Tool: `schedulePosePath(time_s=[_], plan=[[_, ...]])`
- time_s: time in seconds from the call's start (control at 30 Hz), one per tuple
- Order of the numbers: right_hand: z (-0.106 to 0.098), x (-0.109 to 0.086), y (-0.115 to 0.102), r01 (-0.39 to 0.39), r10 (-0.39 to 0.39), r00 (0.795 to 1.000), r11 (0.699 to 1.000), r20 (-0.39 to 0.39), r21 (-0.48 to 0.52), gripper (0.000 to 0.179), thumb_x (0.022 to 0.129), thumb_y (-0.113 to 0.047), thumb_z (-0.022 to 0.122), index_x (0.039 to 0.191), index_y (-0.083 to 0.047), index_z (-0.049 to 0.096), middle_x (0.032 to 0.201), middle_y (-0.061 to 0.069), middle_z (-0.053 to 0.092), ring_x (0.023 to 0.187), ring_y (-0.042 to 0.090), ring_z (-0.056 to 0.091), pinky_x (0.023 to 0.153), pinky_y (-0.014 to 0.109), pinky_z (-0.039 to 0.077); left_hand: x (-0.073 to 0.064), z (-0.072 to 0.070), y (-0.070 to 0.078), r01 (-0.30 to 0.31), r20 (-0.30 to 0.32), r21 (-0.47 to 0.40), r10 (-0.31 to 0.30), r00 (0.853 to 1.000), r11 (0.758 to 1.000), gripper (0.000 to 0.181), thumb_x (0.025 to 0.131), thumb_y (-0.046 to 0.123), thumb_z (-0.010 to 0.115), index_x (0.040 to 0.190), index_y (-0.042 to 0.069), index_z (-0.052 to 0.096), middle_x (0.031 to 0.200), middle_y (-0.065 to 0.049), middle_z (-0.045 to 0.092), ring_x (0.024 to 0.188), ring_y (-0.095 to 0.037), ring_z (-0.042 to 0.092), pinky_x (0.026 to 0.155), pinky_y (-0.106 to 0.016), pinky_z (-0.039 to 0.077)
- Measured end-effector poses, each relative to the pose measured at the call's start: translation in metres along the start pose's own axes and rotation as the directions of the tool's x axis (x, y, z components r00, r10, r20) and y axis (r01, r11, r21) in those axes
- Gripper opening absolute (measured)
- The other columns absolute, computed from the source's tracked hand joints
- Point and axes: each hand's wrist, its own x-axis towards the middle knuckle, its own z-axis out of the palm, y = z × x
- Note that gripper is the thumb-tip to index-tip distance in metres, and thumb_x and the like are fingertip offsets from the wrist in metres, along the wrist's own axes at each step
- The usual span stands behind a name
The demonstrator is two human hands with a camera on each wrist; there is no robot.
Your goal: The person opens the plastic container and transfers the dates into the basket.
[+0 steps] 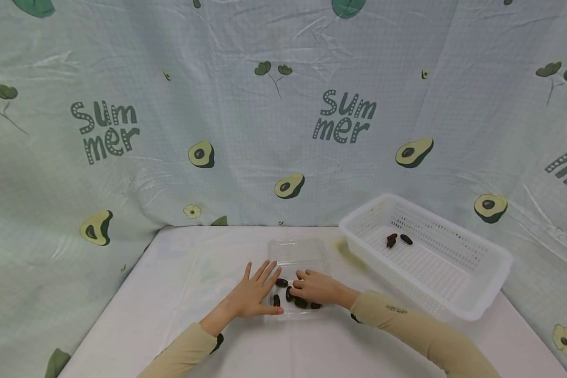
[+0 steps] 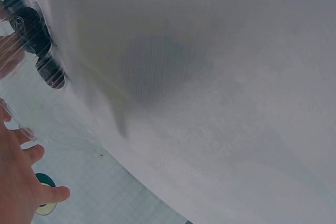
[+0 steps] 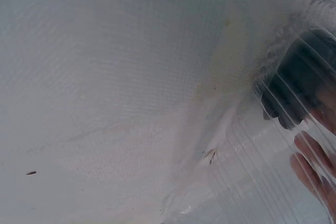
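Note:
A clear plastic clamshell box (image 1: 296, 316) lies with its lid (image 1: 298, 252) folded back, holding several dark brown dates (image 1: 281, 282) that look like dried dates. My left hand (image 1: 251, 295) rests on the box's left side, its fingers straight and spread. Over the box, my right hand (image 1: 318, 287) has its fingers curled, and the fingertips pinch a date (image 1: 289, 295). Part of that grip is hidden in the head view. Through the ribbed plastic wall, the left wrist view shows dark dates (image 2: 32, 31) close to fingers. Dates (image 3: 294, 80) also show through the plastic in the right wrist view.
A white perforated basket (image 1: 477, 262) stands on the right of the white table (image 1: 179, 273), with a few dates (image 1: 406, 239) on its floor. Behind rises a pale curtain (image 1: 245, 126) printed with avocados and lettering. Small dark crumbs (image 3: 31, 172) lie on the cloth.

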Motion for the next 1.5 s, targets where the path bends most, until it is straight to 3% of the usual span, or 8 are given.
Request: schedulePosePath(time_s=[0.43,0.93,1.1,1.3,1.5], plan=[[-0.005,-0.003,0.001,-0.01,0.01,1.0,1.0,-0.006,-0.002,0.009,0.088,-0.029,0.053,0.096,-0.026,0.055,0.087,-0.013,0.061,0.083,0.01,0.051,0.065,0.022,0.042,0.0,0.001,0.0,0.0,-0.01,-0.013,0.0,1.0,1.0,0.096,0.077,0.075,0.032,0.144,0.01,0.013,0.15,-0.011,0.014,0.138,-0.03,0.013,0.103,-0.062,0.014],[-0.033,-0.02,0.016,-0.022,0.022,0.999,1.0,-0.047,0.001,0.014,0.082,-0.031,0.062,0.092,-0.024,0.056,0.084,-0.01,0.056,0.081,0.012,0.048,0.066,0.024,0.042,0.0,0.0,0.001,0.002,-0.012,0.008,-0.002,1.0,1.0,0.096,0.076,0.076,0.031,0.144,0.011,0.014,0.15,-0.01,0.015,0.138,-0.029,0.013,0.102,-0.062,0.015],[-0.045,-0.03,0.023,-0.05,0.049,0.998,0.999,-0.044,-0.015,0.014,0.081,-0.029,0.063,0.092,-0.024,0.055,0.083,-0.009,0.055,0.081,0.012,0.048,0.064,0.023,0.041,0.0,-0.001,0.001,0.0,-0.014,0.008,0.0,1.0,1.0,0.096,0.076,0.076,0.031,0.144,0.01,0.015,0.15,-0.011,0.017,0.138,-0.03,0.015,0.102,-0.062,0.016],[-0.061,-0.048,0.037,-0.102,0.095,0.986,0.993,-0.136,-0.051,0.019,0.077,-0.029,0.067,0.087,-0.023,0.052,0.077,-0.009,0.05,0.072,0.01,0.04,0.058,0.021,0.03,-0.001,-0.003,0.002,-0.002,-0.003,0.0,0.002,1.0,1.0,0.095,0.077,0.074,0.034,0.144,0.01,0.013,0.15,-0.012,0.015,0.138,-0.031,0.015,0.102,-0.062,0.015],[-0.078,-0.069,0.055,-0.14,0.132,0.976,0.99,-0.172,-0.032,0.024,0.074,-0.028,0.071,0.087,-0.021,0.051,0.078,-0.006,0.05,0.073,0.012,0.039,0.062,0.023,0.034,-0.001,-0.002,0.0,0.0,0.002,0.001,0.0,1.0,1.0,0.096,0.077,0.075,0.032,0.145,0.011,0.012,0.151,-0.011,0.013,0.138,-0.03,0.013,0.103,-0.062,0.013]])
